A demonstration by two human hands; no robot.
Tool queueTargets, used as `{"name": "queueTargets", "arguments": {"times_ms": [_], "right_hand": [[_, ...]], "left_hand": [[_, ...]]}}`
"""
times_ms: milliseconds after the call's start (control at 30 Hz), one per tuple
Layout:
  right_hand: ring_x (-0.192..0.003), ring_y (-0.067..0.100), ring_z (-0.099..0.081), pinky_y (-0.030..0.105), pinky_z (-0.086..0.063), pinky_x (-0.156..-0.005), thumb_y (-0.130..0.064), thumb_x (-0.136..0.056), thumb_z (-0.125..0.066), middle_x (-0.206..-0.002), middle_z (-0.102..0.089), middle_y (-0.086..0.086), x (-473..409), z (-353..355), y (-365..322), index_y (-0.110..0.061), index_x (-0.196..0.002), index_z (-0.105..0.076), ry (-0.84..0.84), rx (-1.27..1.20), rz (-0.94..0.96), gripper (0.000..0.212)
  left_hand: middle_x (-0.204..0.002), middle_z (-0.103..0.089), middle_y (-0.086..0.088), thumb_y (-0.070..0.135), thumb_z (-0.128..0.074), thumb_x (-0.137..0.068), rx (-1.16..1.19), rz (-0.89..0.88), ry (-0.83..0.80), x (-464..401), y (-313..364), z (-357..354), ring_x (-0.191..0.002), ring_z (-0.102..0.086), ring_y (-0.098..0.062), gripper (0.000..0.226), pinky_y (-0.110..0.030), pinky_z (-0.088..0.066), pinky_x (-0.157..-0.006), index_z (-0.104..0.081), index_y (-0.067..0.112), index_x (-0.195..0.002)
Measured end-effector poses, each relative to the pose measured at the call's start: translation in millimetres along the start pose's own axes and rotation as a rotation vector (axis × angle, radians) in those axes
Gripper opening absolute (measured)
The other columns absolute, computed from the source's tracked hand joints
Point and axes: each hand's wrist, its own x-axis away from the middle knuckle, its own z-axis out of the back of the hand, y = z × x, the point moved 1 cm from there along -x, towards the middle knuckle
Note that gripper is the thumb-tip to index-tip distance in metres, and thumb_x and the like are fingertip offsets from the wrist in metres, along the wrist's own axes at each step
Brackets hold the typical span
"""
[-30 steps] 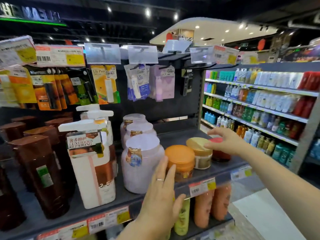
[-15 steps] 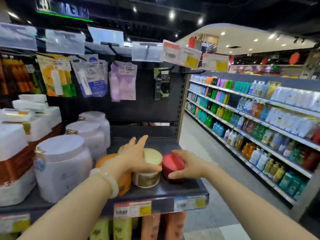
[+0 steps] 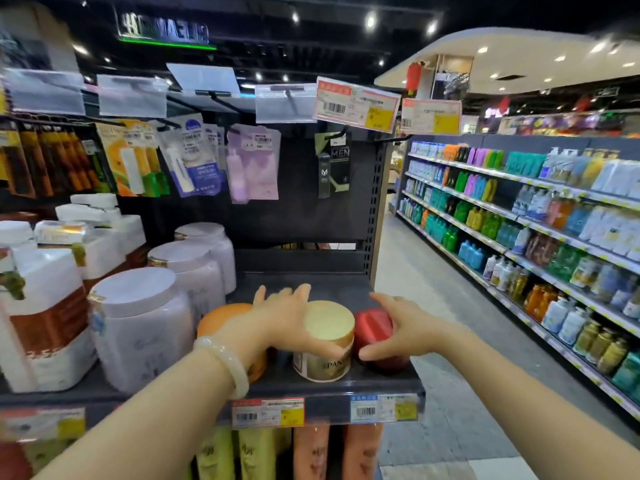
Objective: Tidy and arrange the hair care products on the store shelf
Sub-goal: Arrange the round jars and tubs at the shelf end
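Jars are sitting in a row at the shelf (image 3: 346,384) front edge, head view: orange jar (image 3: 221,315), gold-lidded jar (image 3: 327,344), red jar (image 3: 375,336), all upright and close together. Left hand (image 3: 287,318) is wrapping the gold jar from its left, thumb across the front, fingers reaching behind. Right hand (image 3: 403,329) is cupping the red jar from its right, fingers curled on it; each hand is nearest its own jar.

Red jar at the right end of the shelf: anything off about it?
Yes. The red jar is tipped toward the gold-lidded jar, while that jar and the orange jar stand upright. The right hand grips it, so it looks mid-adjustment. No spill or damage visible.
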Motion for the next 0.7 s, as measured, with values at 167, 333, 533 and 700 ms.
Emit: {"name": "queueTargets", "arguments": {"times_ms": [167,333,533,700], "right_hand": [[-0.140,0.019,-0.024,0.039,-0.025,-0.115,-0.055,-0.067,-0.073,-0.153,-0.023,-0.004,-11,-6,-44,-0.033,-0.145,-0.019,-0.032,-0.114,0.174,0.098],[-0.135,0.022,-0.032,0.036,-0.035,-0.106,-0.056,-0.066,-0.073,-0.150,-0.029,0.000,-24,-20,-67,-0.030,-0.144,-0.018,-0.034,-0.067,0.144,0.100],[-0.135,0.021,-0.032,0.035,-0.037,-0.104,-0.049,-0.066,-0.075,-0.151,-0.026,0.001,-28,-26,-78,-0.030,-0.145,-0.013,-0.087,-0.050,0.183,0.103],[-0.141,0.024,-0.023,0.044,-0.031,-0.112,-0.056,-0.065,-0.074,-0.155,-0.015,-0.002,-28,-15,-80,-0.034,-0.146,-0.010,-0.203,-0.048,0.165,0.105]], "left_hand": [[-0.157,-0.007,-0.002,0.068,-0.072,-0.053,-0.025,0.092,-0.115,27,-53,14,-0.143,-0.009,-0.028,0.125,-0.047,-0.015,-0.117,0.004,0.032,-0.146],[-0.155,-0.012,-0.002,0.063,-0.071,-0.061,-0.037,0.131,-0.015,28,-62,-1,-0.140,-0.016,-0.027,0.113,-0.047,-0.022,-0.114,-0.006,0.027,-0.146],[-0.154,-0.014,0.000,0.063,-0.070,-0.061,-0.018,0.101,-0.017,25,-61,-3,-0.140,-0.018,-0.025,0.112,-0.047,-0.023,-0.113,-0.008,0.026,-0.146],[-0.154,-0.013,0.000,0.065,-0.068,-0.063,-0.013,0.088,-0.011,26,-63,-3,-0.140,-0.017,-0.026,0.108,-0.049,-0.022,-0.113,-0.009,0.028,-0.145]]}}
